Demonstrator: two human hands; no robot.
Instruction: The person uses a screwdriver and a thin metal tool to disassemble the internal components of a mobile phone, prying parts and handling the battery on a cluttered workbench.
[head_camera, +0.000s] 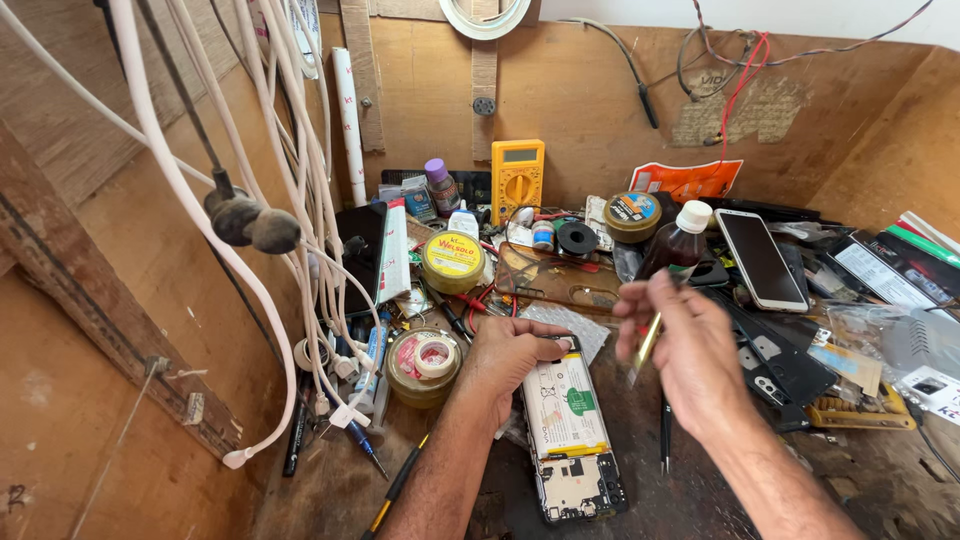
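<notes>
An opened phone (572, 440) lies back-up on the workbench, its white battery with a green sticker and its circuit board exposed. My left hand (505, 362) rests on the phone's left upper edge and steadies it. My right hand (683, 345) hovers above the phone's right side and grips a thin yellow-handled tool (645, 350), blurred, its tip pointing down toward the phone. A black pair of tweezers (665, 435) lies on the bench just right of the phone.
The bench is crowded: a yellow multimeter (517, 178) at the back, round tins (452, 260), a tape tub (424, 362), a brown bottle (677, 246), a white phone (761, 260), black phone covers (775, 360). White cables (300, 200) hang at left. Wooden walls enclose the bench.
</notes>
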